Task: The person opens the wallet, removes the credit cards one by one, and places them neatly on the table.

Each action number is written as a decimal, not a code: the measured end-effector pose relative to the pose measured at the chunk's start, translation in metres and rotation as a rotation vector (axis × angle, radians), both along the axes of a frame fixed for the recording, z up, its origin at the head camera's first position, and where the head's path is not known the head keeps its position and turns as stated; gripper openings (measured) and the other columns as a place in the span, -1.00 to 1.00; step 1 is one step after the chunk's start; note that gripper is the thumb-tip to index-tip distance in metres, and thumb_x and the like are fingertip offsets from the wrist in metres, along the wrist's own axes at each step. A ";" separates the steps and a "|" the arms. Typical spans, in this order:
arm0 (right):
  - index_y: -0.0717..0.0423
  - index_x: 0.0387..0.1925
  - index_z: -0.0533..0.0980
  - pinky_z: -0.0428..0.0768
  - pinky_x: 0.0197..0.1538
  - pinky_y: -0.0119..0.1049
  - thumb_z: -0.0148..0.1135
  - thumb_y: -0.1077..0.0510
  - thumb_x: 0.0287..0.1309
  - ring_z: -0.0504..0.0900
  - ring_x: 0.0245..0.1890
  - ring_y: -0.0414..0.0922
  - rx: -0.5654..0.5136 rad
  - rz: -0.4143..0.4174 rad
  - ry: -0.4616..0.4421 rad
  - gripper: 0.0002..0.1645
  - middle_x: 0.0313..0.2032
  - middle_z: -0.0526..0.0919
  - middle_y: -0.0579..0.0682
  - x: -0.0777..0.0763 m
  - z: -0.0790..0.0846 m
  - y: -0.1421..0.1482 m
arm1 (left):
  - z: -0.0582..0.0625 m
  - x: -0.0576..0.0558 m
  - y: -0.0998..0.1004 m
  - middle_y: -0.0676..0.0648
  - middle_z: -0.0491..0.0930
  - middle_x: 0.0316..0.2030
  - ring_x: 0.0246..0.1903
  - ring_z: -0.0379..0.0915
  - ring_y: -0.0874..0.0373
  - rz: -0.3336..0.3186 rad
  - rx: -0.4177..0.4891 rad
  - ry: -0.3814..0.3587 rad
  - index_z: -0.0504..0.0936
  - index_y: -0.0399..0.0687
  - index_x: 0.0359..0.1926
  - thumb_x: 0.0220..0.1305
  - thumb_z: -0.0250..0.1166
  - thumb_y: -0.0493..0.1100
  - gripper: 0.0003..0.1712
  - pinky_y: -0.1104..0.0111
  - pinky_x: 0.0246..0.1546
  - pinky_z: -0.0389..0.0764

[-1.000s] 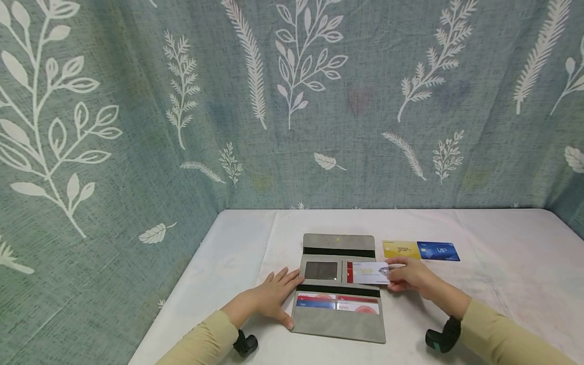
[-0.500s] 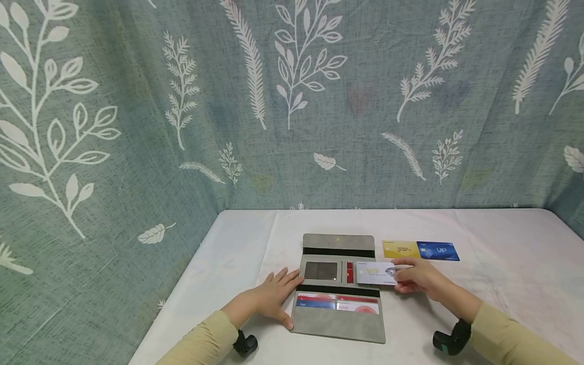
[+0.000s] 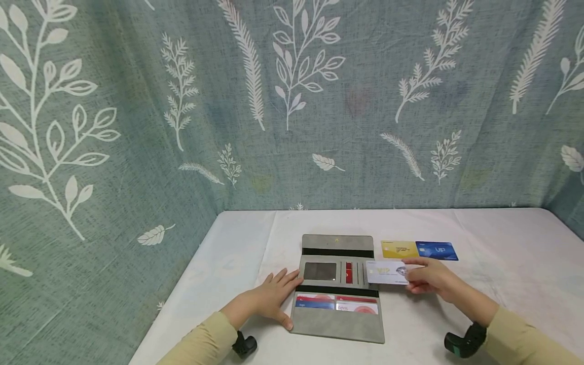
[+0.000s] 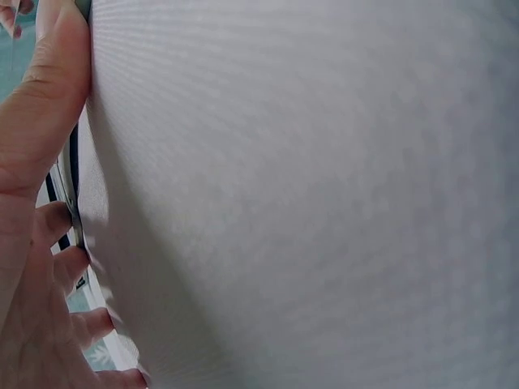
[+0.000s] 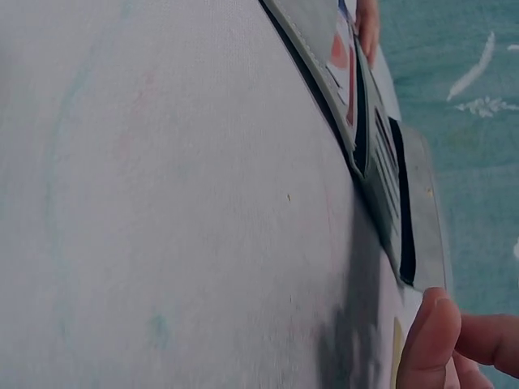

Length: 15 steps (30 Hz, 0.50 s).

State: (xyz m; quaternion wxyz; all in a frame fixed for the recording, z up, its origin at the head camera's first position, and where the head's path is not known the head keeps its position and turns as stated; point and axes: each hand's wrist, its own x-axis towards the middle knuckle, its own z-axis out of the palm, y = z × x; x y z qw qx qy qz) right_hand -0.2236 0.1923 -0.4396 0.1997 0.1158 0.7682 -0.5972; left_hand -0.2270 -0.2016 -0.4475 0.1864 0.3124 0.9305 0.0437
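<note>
A grey wallet (image 3: 338, 324) lies unfolded on the white table in the head view, with cards in its lower pockets and a red card (image 3: 349, 272) in a middle slot. My right hand (image 3: 429, 278) pinches a white VIP card (image 3: 387, 272) by its right end. The card's left end overlaps the wallet's right edge, beside the slots. My left hand (image 3: 274, 298) rests spread on the table, fingertips and thumb at the wallet's left edge. In the right wrist view the thumb (image 5: 434, 332) and a finger meet at the lower right corner.
Behind my right hand, a yellow card (image 3: 399, 249) and a blue VIP card (image 3: 436, 250) lie side by side on the table (image 3: 511, 284). A green leaf-patterned curtain (image 3: 292, 101) hangs behind the table's far edge.
My right hand has moved rightward with the white VIP card, drawing it from over the middle slots to the wallet's right edge. My left hand has stayed in place.
</note>
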 end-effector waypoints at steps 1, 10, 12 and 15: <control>0.36 0.25 0.14 0.61 -0.38 -0.33 0.15 0.29 0.12 0.58 -0.57 -0.12 0.000 0.002 0.003 -0.32 -0.46 0.52 0.10 0.001 0.000 0.003 | 0.000 0.000 0.000 -0.08 -0.15 0.42 0.38 -0.27 -0.17 0.000 0.001 0.000 -0.02 -0.04 0.40 -0.27 0.39 0.35 0.27 -0.16 0.26 -0.13; 0.37 0.28 0.08 0.61 -0.38 -0.33 0.14 0.27 0.13 0.60 -0.54 -0.13 -0.018 0.010 0.015 -0.27 -0.46 0.54 0.08 0.004 0.003 0.026 | -0.001 -0.001 0.000 -0.09 -0.14 0.42 0.38 -0.26 -0.18 -0.005 0.003 0.012 -0.01 -0.04 0.40 -0.27 0.38 0.35 0.27 -0.16 0.25 -0.13; 0.37 0.29 0.08 0.61 -0.38 -0.33 0.14 0.27 0.13 0.60 -0.54 -0.13 -0.024 0.007 0.016 -0.26 -0.45 0.55 0.07 0.004 0.003 0.031 | -0.002 -0.001 0.000 -0.09 -0.14 0.42 0.38 -0.26 -0.18 -0.006 0.002 0.014 -0.01 -0.04 0.40 -0.27 0.38 0.35 0.27 -0.16 0.25 -0.12; 0.37 0.29 0.08 0.61 -0.38 -0.34 0.15 0.26 0.12 0.60 -0.53 -0.13 -0.029 -0.005 0.018 -0.25 -0.44 0.55 0.05 0.005 0.003 0.039 | -0.003 -0.001 0.000 -0.09 -0.13 0.42 0.38 -0.25 -0.18 -0.007 0.004 0.015 0.00 -0.04 0.40 -0.28 0.39 0.35 0.27 -0.17 0.25 -0.11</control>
